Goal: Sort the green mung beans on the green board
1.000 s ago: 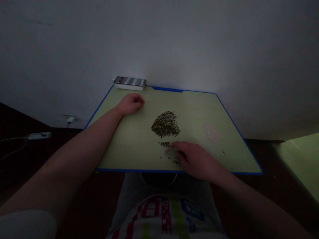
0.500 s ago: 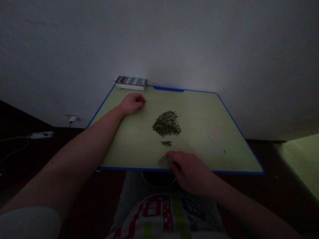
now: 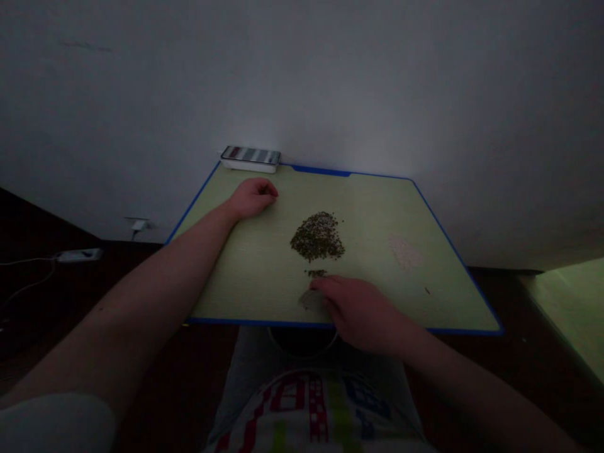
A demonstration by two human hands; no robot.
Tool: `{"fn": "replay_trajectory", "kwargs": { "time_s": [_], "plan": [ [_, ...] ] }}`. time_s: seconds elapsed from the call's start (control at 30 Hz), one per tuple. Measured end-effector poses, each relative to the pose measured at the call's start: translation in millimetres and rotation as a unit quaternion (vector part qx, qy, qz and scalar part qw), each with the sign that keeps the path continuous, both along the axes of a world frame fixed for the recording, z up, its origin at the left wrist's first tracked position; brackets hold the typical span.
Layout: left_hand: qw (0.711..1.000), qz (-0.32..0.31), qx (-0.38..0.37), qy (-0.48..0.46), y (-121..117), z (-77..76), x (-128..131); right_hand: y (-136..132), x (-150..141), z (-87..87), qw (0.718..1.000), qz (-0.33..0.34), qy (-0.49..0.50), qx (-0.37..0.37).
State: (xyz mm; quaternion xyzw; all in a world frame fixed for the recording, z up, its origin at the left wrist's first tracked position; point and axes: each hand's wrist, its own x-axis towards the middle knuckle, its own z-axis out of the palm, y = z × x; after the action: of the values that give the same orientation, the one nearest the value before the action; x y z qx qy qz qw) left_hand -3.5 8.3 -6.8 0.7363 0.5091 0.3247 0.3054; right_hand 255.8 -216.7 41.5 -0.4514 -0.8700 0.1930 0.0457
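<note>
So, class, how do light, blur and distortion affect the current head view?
Head view: dim overall, the floor nearly black; a brighter greenish surface at right; pale pile washed out, dark pile contrasting better; translucent piece in the right hand hazy; forearms look stretched towards the lower corners; no strong glare.

Two bare hands (image 3: 255,197) (dim light).
</note>
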Motion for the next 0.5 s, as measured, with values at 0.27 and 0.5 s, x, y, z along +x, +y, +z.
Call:
{"fn": "replay_trajectory", "kwargs": {
  "time_s": [0.27,0.5],
  "plan": [
    [1.0,-0.001,-0.013,-0.012,-2,1.9,1,-28,13,3.2,0.998,0.011,0.06,-0.036],
    [1.0,0.007,-0.016,-0.013,-3,1.9,0,-54,22,-19.5,0.968,-0.001,0.085,0.234]
  ]
}}
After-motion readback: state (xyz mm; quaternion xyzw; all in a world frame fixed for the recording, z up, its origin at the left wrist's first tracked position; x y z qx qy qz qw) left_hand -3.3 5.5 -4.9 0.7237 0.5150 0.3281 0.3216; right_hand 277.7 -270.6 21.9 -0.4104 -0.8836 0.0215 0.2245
